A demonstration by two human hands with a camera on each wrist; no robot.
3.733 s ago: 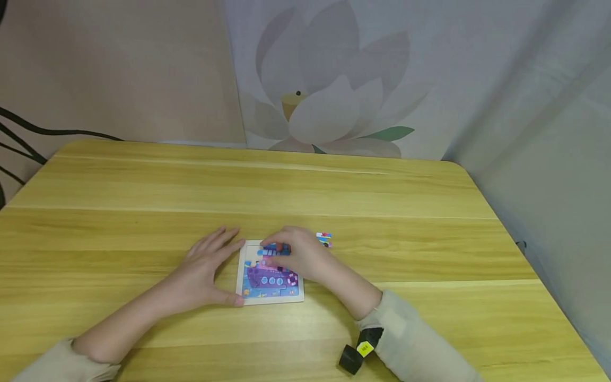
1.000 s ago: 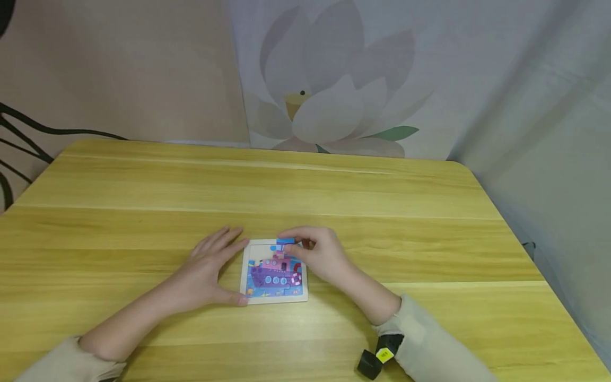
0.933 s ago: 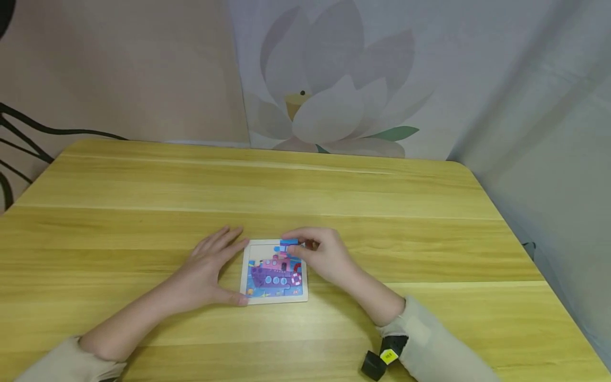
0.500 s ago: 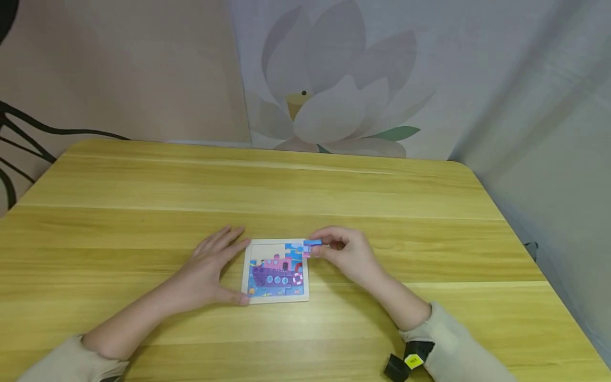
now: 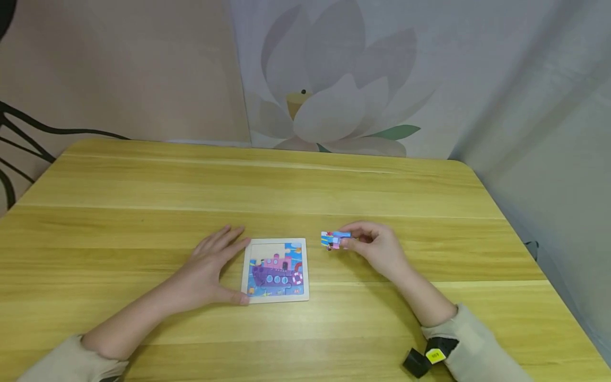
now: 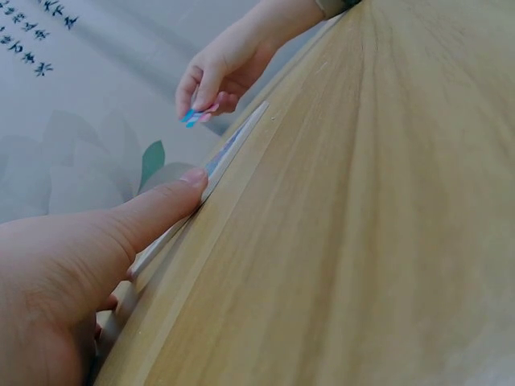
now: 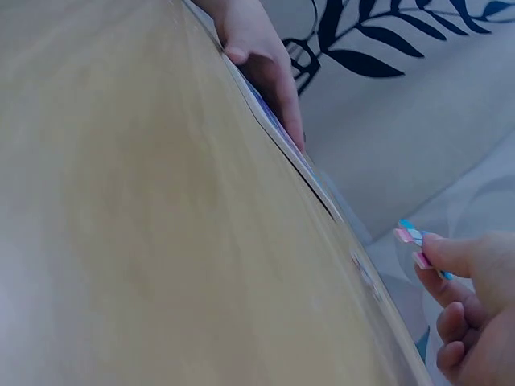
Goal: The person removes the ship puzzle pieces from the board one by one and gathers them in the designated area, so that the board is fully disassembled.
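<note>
Wood table (image 5: 406,196) under everything. Left hand (image 5: 210,270): fingers spread, mostly straight, thumb and index at the 2 left corners of the puzzle tray (image 5: 281,300), nothing pinched. Right hand (image 5: 384,252): thumb and fingers pinching 1 held piece (image 5: 340,235), raised right of the tray. Tray flat, ship picture, bare gap at upper left. Loose piece (image 5: 325,240) on table, beside the held piece in head view. Step, probably: filling the gap, 2 pieces left. Next move seems to call for matching tabs to gap.
</note>
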